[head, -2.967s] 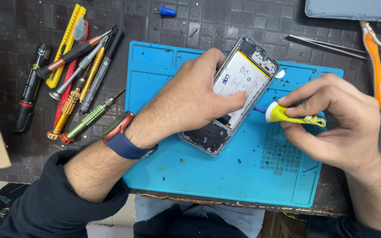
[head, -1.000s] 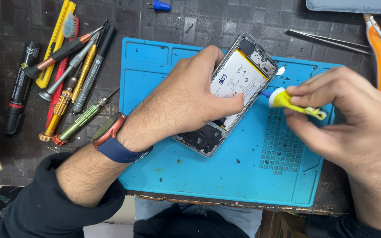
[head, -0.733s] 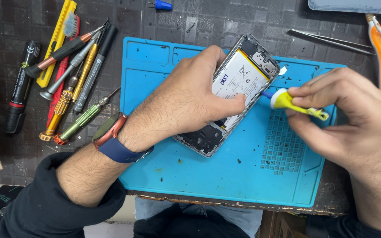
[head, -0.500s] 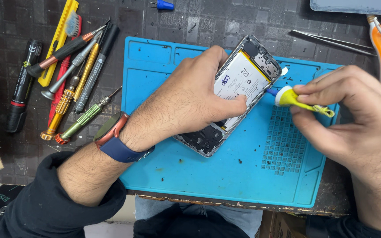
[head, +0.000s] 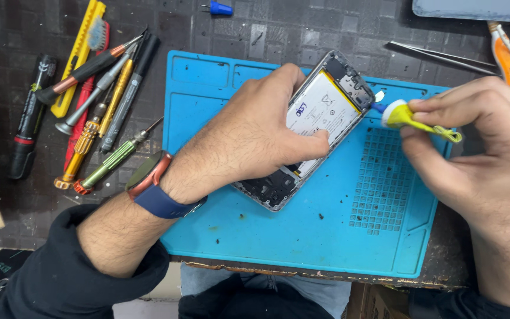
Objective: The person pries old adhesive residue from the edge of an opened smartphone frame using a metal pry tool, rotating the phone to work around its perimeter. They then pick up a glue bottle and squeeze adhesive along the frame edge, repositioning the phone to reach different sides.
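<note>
An opened phone [head: 326, 112] with its white battery showing lies tilted on the blue work mat [head: 302, 236]. My left hand [head: 249, 139] rests over the phone's lower half and presses it down, thumb on the battery. My right hand [head: 473, 147] pinches a small yellow tube [head: 411, 118] with a blue nozzle. The nozzle tip touches the phone's right edge near its upper corner. A watch with a blue strap [head: 154, 189] sits on my left wrist.
Several screwdrivers [head: 98, 112], a yellow utility knife [head: 81, 53] and a black pen-like tool [head: 28, 118] lie left of the mat. Metal tweezers [head: 438, 56] and an orange-handled tool [head: 503, 50] lie at the upper right. A small blue cap [head: 218, 9] sits at the top.
My right hand has slid the yellow tube upward along the phone's right edge, from about mid-edge toward the upper corner. My left hand has stayed on the phone.
</note>
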